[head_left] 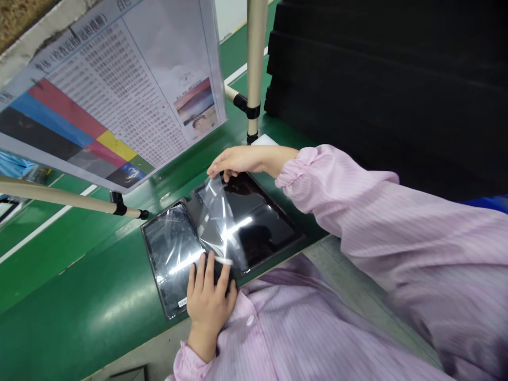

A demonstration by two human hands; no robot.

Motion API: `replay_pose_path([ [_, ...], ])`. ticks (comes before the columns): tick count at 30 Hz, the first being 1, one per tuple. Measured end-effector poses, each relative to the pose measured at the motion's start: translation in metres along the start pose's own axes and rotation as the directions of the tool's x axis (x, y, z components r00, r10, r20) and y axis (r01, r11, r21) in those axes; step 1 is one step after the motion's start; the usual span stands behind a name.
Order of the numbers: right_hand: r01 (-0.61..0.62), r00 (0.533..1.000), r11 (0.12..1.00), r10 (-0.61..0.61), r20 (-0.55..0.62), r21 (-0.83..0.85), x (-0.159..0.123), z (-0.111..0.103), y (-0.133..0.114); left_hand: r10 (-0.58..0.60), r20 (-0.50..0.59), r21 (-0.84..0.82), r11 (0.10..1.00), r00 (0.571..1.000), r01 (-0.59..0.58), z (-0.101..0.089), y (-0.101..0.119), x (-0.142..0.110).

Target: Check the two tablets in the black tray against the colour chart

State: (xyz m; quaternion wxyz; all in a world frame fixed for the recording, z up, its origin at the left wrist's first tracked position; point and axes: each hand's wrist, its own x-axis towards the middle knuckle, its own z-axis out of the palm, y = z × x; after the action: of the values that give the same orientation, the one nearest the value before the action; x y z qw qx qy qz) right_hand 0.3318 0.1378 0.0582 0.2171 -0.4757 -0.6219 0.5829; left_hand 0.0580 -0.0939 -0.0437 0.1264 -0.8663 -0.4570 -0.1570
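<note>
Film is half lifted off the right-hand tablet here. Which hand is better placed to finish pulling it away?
Probably the right hand: it pinches the clear film's raised far corner. The left hand lies flat at the near edge, between the two tablets.

A green conveyor belt (79,296) with a white stripe (43,225) runs across the scene. A printed test chart (107,90) — colour bars, dense text, a small photo — hangs far left on beige pipe framing (256,58). Black foam sheets (389,79) are stacked far right — beside the upright pipe.
</note>
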Motion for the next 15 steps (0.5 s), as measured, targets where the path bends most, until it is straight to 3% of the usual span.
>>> replay_pose_path([
  [4, 0.025, 0.995, 0.997, -0.017, 0.098, -0.080, -0.013, -0.016, 0.006, 0.010, 0.027, 0.000, 1.000, 1.000, -0.010, 0.001, -0.001, 0.000],
  [6, 0.023, 0.996, 0.974, -0.003, 0.089, -0.226, -0.018, -0.025, 0.009, 0.007, 0.035, 0.000, 1.000, 0.999, -0.007, 0.002, -0.002, 0.001],
  [8, 0.028, 1.000, 0.874, -0.019, 0.024, -0.485, -0.025, -0.030, 0.013, 0.008, 0.032, -0.001, 1.000, 0.999, -0.008, 0.003, -0.002, 0.003],
  [11, 0.045, 0.983, 0.615, -0.170, -0.076, -0.787, -0.042, -0.023, 0.020, 0.003, 0.027, 0.000, 1.000, 1.000, -0.003, 0.003, -0.001, 0.005],
  [13, 0.034, 0.933, 0.493, -0.327, -0.150, -0.869, -0.056, -0.005, 0.028, 0.001, 0.025, 0.001, 1.000, 1.000, -0.001, 0.003, 0.000, 0.006],
  [15, 0.041, 0.865, 0.445, -0.464, -0.191, -0.895, -0.069, 0.021, 0.040, -0.002, 0.022, 0.001, 1.000, 1.000, 0.002, 0.002, 0.001, 0.006],
])
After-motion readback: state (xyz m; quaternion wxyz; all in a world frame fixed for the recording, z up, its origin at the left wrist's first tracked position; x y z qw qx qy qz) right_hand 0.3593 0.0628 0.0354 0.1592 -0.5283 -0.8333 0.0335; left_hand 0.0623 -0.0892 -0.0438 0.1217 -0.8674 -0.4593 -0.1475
